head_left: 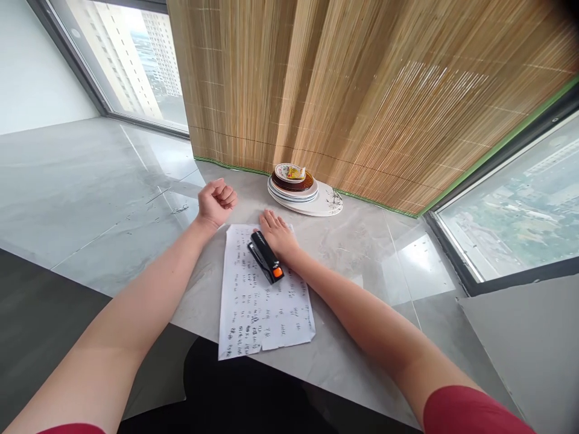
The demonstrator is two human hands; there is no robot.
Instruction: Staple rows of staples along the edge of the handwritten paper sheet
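Take the paper (289, 307) as the middle of the dial, with twelve pointing away from the person. Far off at eleven is a window (140, 66) with tall buildings outside. Nearer, also at eleven, the left hand (218, 202) is closed in a fist and apart from the paper; whether it rests on the table (357, 235) I cannot tell. The paper lies on the table, covered in handwriting, its near edge uneven. The stapler (266, 257) lies on the paper's far half, one end towards eleven, the orange end towards five. Close by its two o'clock side, the right hand (279, 238) is open and palm down over the paper's far edge, fingers pointing to eleven. At one, beyond that hand, are stacked plates (296, 196), a brown one among them, with a yellow packet (296, 173) on the topmost. Behind them hangs a blind (335, 90), spanning roughly eleven to two. Between two and three is another window (515, 199), with greenery outside.
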